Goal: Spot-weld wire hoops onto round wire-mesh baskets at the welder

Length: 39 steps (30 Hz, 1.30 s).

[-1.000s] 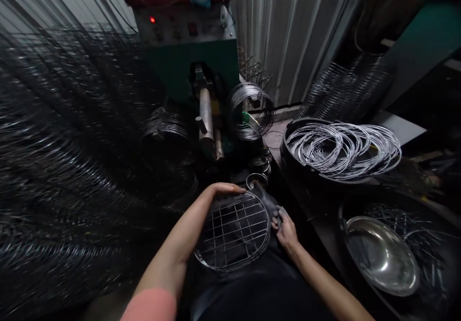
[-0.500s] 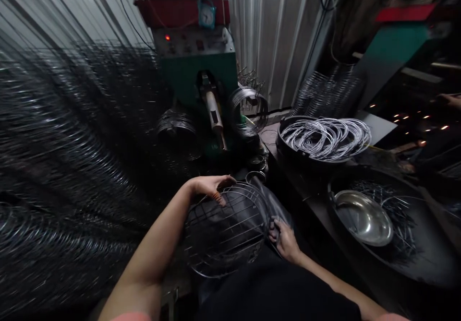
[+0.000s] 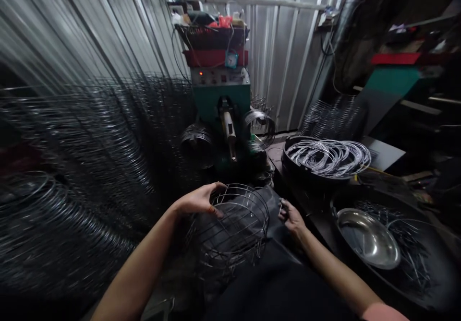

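Note:
A round wire basket (image 3: pixel 234 237), made of thin metal rods with hoops and a grid, is in front of my body over dark cloth (image 3: pixel 276 225). My left hand (image 3: pixel 200 200) grips its far left rim, thumb inside and fingers around the outer side. Just right of the basket, my right hand (image 3: pixel 292 219) is apart from it with curled fingers. A thin bright sliver shows at those fingertips, too small to name. Beyond the basket stands a green machine (image 3: pixel 212 95) with a pale rod-like arm (image 3: pixel 229 128) pointing toward me.
Tall stacks of wire rings (image 3: pixel 122 134) fill the left side. At right, a black pan (image 3: pixel 306 170) holds wire hoops (image 3: pixel 329 157). Nearer, a larger dark pan (image 3: pixel 432 273) contains short rods (image 3: pixel 410 244) and a steel bowl (image 3: pixel 370 239). Another green machine (image 3: pixel 392 86) stands far right.
The view has tipped upward, showing more wall and shelf. My right hand has moved away from the basket's right edge. My left hand keeps its hold. Sparks at far right are gone.

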Motion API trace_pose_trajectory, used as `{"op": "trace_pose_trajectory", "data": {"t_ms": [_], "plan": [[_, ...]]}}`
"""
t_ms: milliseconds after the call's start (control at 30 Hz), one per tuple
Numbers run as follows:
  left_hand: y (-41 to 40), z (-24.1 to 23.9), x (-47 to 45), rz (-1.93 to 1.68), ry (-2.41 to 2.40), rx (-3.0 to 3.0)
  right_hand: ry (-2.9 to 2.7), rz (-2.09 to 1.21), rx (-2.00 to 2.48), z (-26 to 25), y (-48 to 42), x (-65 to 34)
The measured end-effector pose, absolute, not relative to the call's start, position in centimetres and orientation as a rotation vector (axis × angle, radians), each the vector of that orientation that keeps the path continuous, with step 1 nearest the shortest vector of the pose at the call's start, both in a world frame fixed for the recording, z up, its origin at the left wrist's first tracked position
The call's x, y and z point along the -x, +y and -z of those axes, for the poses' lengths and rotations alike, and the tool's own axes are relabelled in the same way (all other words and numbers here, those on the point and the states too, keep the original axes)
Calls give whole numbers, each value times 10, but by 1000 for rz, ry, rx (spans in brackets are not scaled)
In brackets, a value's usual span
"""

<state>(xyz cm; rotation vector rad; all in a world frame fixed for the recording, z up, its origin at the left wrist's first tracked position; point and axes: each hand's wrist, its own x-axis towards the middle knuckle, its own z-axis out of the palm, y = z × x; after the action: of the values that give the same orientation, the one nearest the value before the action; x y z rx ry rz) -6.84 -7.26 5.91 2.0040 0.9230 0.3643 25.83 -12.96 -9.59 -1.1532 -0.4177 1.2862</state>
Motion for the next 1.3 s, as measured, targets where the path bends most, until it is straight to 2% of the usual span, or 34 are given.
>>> {"op": "trace_pose_trajectory", "data": {"t_ms": [100, 200, 300, 367, 467, 567, 667, 733, 900, 1100, 1300], "plan": [[-76, -87, 63, -477, 953, -2213, -710, -959, 1256, 98, -109, -273], [-67, -98, 51, -638, 1165, -2435, -1116, -623, 1405, 124, -99, -283], [-48, -82, 37, -770, 1369, -2560, -1322, -686, 1484, 147, -93, -290], [-32, -63, 29, -796, 1442, -2599, -1381, -741, 1493, 137, -90, -290], [-12, -34, 19, -690, 1483, -2601, -1494, -822, 1381, 81, -80, -283], [-1, -14, 7, -530, 1467, -2604, -1849, -1111, 1200, 16, -58, -266], [5, -3, -5, -444, 1439, -2629, -2090, -1295, 1128, -14, -28, -244], [9, 4, -10, -429, 1431, -2647, -2178, -1166, 1209, -11, -9, -227], [21, 17, -4, -464, 1447, -2600, -2336, -583, 1347, 20, 16, -195], [36, 28, 13, -531, 1457, -2469, -2449, -606, 1092, 34, 24, -197], [48, 40, 20, -549, 1454, -2380, -2464, -590, 1086, 41, 34, -194]]}}
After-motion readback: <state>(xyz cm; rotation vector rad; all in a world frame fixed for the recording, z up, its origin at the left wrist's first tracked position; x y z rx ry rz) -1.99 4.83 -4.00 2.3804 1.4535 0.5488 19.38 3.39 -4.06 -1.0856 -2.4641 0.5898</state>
